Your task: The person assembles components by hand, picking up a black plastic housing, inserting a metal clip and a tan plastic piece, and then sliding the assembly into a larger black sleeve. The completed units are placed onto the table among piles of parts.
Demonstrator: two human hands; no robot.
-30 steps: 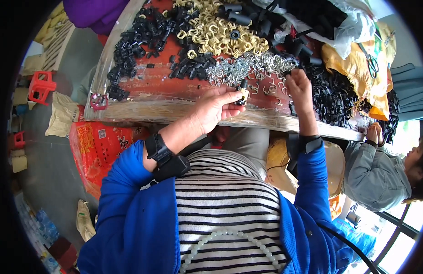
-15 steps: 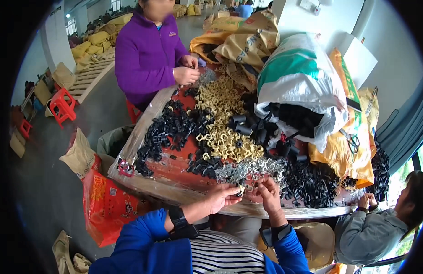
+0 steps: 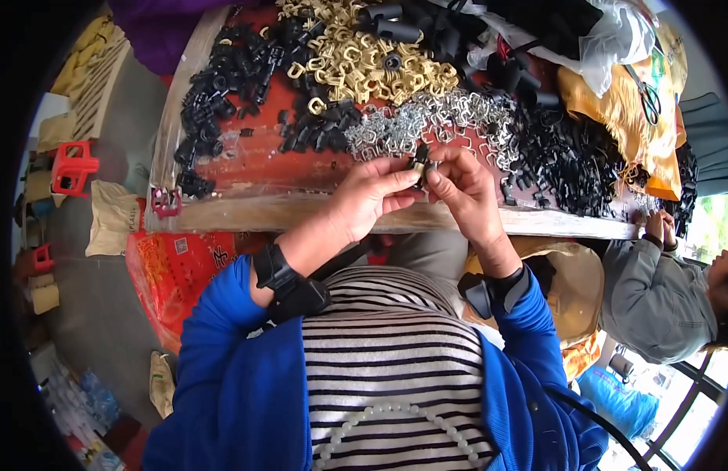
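My left hand point(image 3: 377, 192) pinches a small black and cream plastic part point(image 3: 419, 166) between thumb and fingers, just over the table's near edge. Against the part's right side, my right hand point(image 3: 463, 192) is closed, its thumb and fingertips pressed onto it; whether they hold a further small piece I cannot tell. Right beyond both hands lies a heap of small silvery metal clips point(image 3: 427, 118). Behind it spreads a pile of cream-coloured plastic clips point(image 3: 364, 67). Small black plastic parts point(image 3: 238, 78) are heaped to the left, and more black pieces point(image 3: 560, 157) to the right.
The red tabletop point(image 3: 285, 169) has a pale wrapped edge point(image 3: 301, 213). An orange woven sack point(image 3: 607, 102) with scissors point(image 3: 647, 94) stands at far right. A co-worker in a grey jacket point(image 3: 654, 290) works at the right. A red bag point(image 3: 175, 275) and red stool point(image 3: 72, 167) stand left.
The view has tilted down and nearer my body, so the table appears higher. My right hand has come leftward to the part in my left hand, closing the gap between them.
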